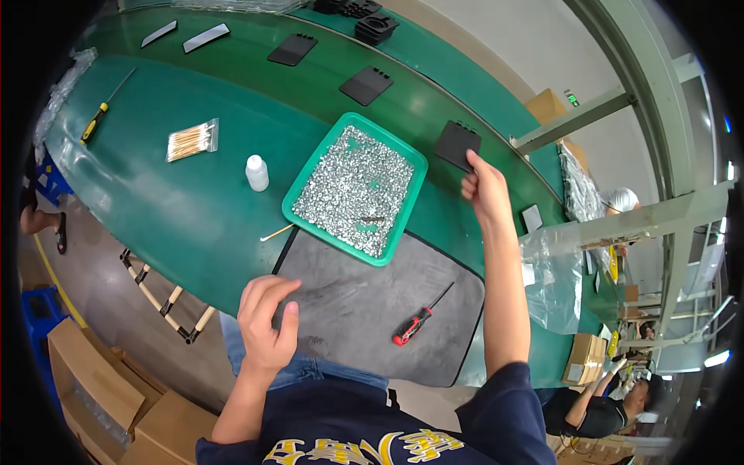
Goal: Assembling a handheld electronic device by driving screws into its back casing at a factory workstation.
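Note:
My right hand (487, 186) reaches far forward and pinches the near corner of a flat black plate (456, 143) with small knobs along its far edge. My left hand (268, 319) hovers by the left edge of a grey mat (372, 310), fingers loosely bent, thumb apart and nothing in it. On the mat lies a red and black screwdriver (414, 324). A green tray (353, 116) full of small shiny metal pieces overlaps the mat's far edge. Two similar black plates, one at the far left (293, 49) and one nearer (366, 85), lie beyond the tray.
Left of the tray stand a white bottle (256, 173), a bag of cotton swabs (192, 141) and a yellow-handled screwdriver (94, 124). One loose swab (277, 232) lies beside the tray. Cardboard boxes (101, 387) sit at lower left. Another person (601, 407) works at right.

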A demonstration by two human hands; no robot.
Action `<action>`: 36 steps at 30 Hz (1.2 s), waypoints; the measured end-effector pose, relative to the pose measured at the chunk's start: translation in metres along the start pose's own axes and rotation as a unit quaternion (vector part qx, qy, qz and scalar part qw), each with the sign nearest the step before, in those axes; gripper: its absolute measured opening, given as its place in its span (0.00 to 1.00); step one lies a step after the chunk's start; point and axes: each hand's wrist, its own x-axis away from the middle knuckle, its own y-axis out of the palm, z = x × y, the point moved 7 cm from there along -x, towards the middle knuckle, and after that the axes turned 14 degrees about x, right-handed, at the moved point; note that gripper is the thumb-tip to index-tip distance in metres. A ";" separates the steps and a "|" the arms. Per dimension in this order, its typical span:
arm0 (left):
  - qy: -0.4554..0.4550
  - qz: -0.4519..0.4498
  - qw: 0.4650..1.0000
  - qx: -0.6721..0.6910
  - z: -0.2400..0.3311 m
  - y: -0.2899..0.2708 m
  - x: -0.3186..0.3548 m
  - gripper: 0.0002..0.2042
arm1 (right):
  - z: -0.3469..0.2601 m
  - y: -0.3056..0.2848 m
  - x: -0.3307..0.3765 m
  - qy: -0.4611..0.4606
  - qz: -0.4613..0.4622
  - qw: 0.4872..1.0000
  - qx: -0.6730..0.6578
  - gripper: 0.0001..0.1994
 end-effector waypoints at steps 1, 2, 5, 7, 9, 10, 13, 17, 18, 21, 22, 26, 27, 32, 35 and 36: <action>0.016 -0.002 1.000 -0.027 0.001 0.003 0.000 0.13 | 0.000 0.001 -0.023 -0.002 0.012 0.999 0.031 0.12; 0.032 -0.004 0.998 -0.052 0.002 0.006 0.000 0.13 | 0.002 0.007 -0.043 -0.003 0.025 0.998 0.064 0.12; 0.064 -0.021 0.994 -0.088 0.000 0.017 0.000 0.13 | 0.019 0.015 -0.095 0.006 0.074 0.984 0.160 0.14; 0.062 -0.018 0.992 -0.112 -0.003 0.015 0.003 0.13 | 0.033 0.007 -0.128 0.021 0.113 0.967 0.225 0.17; 0.055 -0.013 0.988 -0.141 -0.005 0.012 0.004 0.13 | 0.048 -0.017 -0.149 0.041 0.143 0.946 0.289 0.20; 0.053 -0.019 0.989 -0.133 -0.006 0.013 0.003 0.13 | 0.058 -0.030 -0.153 0.046 0.149 0.943 0.293 0.20; 0.044 -0.025 0.986 -0.160 -0.007 0.015 0.000 0.13 | 0.078 -0.111 -0.149 0.147 0.278 0.840 0.442 0.23; 0.031 -0.038 0.987 -0.154 -0.009 0.019 -0.002 0.12 | 0.075 -0.187 -0.129 0.262 0.380 0.707 0.536 0.31; 0.027 -0.042 0.987 -0.153 -0.010 0.017 -0.002 0.12 | 0.088 -0.191 -0.122 0.308 0.383 0.699 0.520 0.30; 0.023 -0.043 0.988 -0.147 -0.011 0.015 -0.003 0.12 | 0.081 -0.216 -0.101 0.666 0.070 0.713 0.208 0.25; 0.026 -0.044 0.988 -0.145 -0.010 0.016 -0.004 0.12 | 0.083 -0.214 -0.108 0.666 0.067 0.712 0.214 0.25; 0.029 -0.038 0.988 -0.149 -0.010 0.012 -0.004 0.12 | 0.103 -0.204 -0.123 0.503 0.139 0.822 0.229 0.22; 0.030 -0.034 0.988 -0.150 -0.010 0.012 -0.003 0.12 | 0.106 -0.204 -0.122 0.457 0.157 0.845 0.229 0.22; 0.045 -0.023 0.987 -0.153 -0.007 0.015 -0.002 0.12 | 0.094 -0.198 -0.163 0.214 0.241 0.925 0.202 0.18; 0.070 -0.030 0.987 -0.141 0.000 0.017 -0.005 0.12 | 0.064 -0.226 -0.178 0.059 0.308 0.935 0.168 0.16; 0.065 -0.052 0.992 -0.099 -0.001 0.020 -0.008 0.12 | 0.055 -0.246 -0.167 0.005 0.333 0.930 0.157 0.16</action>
